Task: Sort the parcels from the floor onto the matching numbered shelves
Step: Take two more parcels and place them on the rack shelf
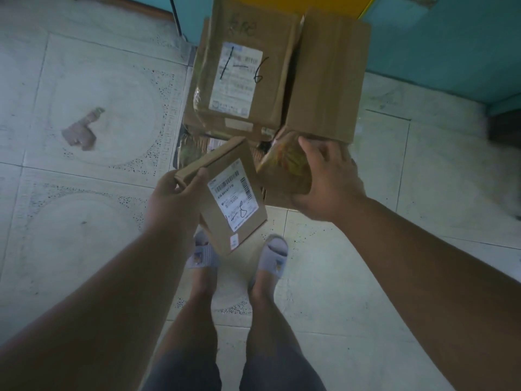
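Head view, held items: the left hand [172, 197] grips a small cardboard parcel [225, 198] by its upper corner, label face up so the handwritten number, apparently 1-8, can be read above the slippered feet [275, 256]; the right hand [328, 182] clasps the near end of a taller brown carton [324, 88], probably lifting it from the pile. Head view, surroundings: a parcel marked 1-6 [239, 77] lies on the tiled floor [98, 80] against a teal wall [451, 46], with flattened packaging beneath, a torn cardboard scrap [81, 131] well apart to the left, and no shelves in sight.
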